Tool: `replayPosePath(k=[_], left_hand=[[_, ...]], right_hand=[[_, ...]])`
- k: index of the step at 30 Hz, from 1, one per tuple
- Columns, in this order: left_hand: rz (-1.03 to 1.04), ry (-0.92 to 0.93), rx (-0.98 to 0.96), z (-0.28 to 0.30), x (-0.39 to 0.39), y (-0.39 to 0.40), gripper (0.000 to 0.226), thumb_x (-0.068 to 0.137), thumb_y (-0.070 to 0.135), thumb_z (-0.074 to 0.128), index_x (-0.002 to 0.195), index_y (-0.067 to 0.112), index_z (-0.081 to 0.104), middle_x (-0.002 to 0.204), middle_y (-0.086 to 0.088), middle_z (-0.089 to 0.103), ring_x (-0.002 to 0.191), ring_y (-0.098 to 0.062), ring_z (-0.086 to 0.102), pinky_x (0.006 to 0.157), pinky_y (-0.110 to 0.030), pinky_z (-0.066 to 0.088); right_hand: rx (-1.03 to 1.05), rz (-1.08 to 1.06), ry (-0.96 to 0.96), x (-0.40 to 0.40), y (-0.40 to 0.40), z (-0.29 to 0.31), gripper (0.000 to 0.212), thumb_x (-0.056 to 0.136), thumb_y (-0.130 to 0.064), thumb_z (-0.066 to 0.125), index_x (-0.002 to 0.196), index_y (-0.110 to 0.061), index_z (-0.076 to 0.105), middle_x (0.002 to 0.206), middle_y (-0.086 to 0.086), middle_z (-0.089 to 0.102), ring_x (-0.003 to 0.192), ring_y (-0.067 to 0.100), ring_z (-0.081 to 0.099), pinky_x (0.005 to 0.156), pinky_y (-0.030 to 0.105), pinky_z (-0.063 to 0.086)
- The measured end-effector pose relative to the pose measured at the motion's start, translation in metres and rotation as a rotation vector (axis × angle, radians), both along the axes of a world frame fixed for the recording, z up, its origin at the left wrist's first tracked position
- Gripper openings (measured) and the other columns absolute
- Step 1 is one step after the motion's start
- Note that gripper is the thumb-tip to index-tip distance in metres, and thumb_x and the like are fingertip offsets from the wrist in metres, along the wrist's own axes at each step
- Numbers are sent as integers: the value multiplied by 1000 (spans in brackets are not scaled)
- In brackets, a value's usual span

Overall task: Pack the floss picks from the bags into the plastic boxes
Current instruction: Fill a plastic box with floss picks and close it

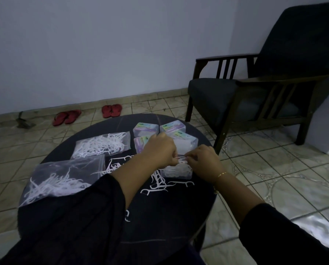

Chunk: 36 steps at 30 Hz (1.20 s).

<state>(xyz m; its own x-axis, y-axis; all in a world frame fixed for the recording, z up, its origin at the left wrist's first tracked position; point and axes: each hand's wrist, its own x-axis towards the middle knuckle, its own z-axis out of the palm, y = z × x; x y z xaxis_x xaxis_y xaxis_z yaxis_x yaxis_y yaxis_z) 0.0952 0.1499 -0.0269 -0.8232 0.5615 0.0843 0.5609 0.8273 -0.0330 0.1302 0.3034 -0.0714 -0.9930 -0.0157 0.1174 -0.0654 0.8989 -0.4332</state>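
On the floor far left lay a small hand tool (24,122), type unclear. Next to it, along the wall, sat two pairs of red sandals (67,117) (111,110).

Round dark table (68,222) filled the middle of the view. Its left side carried two clear zip bags of white floss picks: near bag (62,178) at the left edge, far bag (102,145) behind it and a bit right. Both lay flat and both had picks inside.

Loose floss picks (160,185) were scattered on the tabletop between the bags and the hands, some running under the left forearm.

Left hand (160,150) was curled, fingertips pinching a small bunch of picks (181,160). Right hand (206,159) was curled too, fingers meeting the same bunch from the other side. The two hands were nearly touching, directly over an open clear plastic box (177,172) that already held picks. Exact finger placement was blurred, can't tell more. A thin gold bracelet (221,175) was on the right wrist; both arms wore dark sleeves (274,226).

Behind the hands stood four more plastic boxes with coloured labels: two at the back (145,129) (172,126), one partly hidden by the left hand (140,144), one just behind the right hand (184,143). Lids looked closed, though not certain for the half-hidden one.

Right of the table stood a dark wooden armchair (255,88) on the tiled floor (274,169), against the pale wall (102,44).
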Motion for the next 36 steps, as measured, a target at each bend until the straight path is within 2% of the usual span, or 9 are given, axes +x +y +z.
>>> replayPosePath(k=[3,6,11,19,23,27,30,33,36], left_hand=[[-19,-20,8,-9,-3,-2,27,86,44,61,109,31,71,110,2,62,111,-23,45,86,-35,35],[10,-76,145,-18,-4,-19,33,89,39,59,119,27,65,118,1,60,114,-23,45,92,-36,39],[71,-78,240,-29,4,-50,24,88,26,54,104,25,73,102,4,65,101,-17,56,81,-34,46],[65,-71,203,-40,18,-42,28,93,42,54,114,30,69,108,5,57,104,-15,48,84,-30,38],[88,-69,323,-38,22,-35,27,91,40,58,113,28,69,103,4,58,101,-14,50,82,-30,39],[86,-52,398,-37,30,-50,16,88,32,57,91,25,70,88,8,56,87,-13,55,77,-33,46],[73,-108,356,-38,36,-71,17,74,41,57,81,28,66,86,14,55,86,-8,50,83,-37,46],[54,-182,201,-40,42,-86,41,65,53,55,101,34,63,103,17,55,98,-5,39,95,-34,36],[24,-186,42,-43,45,-88,65,73,60,56,132,33,50,132,17,49,116,-10,35,100,-33,26]], right_hand=[[-11,-17,8,3,3,-2,31,93,-27,50,120,-24,64,116,3,57,109,19,46,92,30,38],[9,-28,-5,6,3,-1,32,93,-27,51,124,-25,61,119,3,52,110,19,43,94,29,39],[59,-34,-37,7,-3,-2,35,94,-36,50,128,-30,57,125,4,47,117,21,39,99,31,39],[90,-20,-60,10,-10,-5,32,93,-41,51,122,-31,62,123,2,46,115,20,38,97,32,41],[60,-30,10,14,-11,-3,35,92,-40,54,124,-28,60,123,2,47,114,18,40,96,30,40],[126,55,129,24,-13,3,25,91,-37,55,109,-26,66,109,-4,51,103,12,40,85,23,37],[220,167,155,34,-18,6,25,90,-41,53,106,-28,68,106,-6,49,102,12,38,81,24,30],[308,212,150,44,-25,4,31,91,-44,48,109,-29,68,106,-5,46,102,13,36,82,27,26],[386,182,94,51,-32,-4,36,90,-44,44,115,-28,66,112,-2,47,110,18,36,90,33,28]])
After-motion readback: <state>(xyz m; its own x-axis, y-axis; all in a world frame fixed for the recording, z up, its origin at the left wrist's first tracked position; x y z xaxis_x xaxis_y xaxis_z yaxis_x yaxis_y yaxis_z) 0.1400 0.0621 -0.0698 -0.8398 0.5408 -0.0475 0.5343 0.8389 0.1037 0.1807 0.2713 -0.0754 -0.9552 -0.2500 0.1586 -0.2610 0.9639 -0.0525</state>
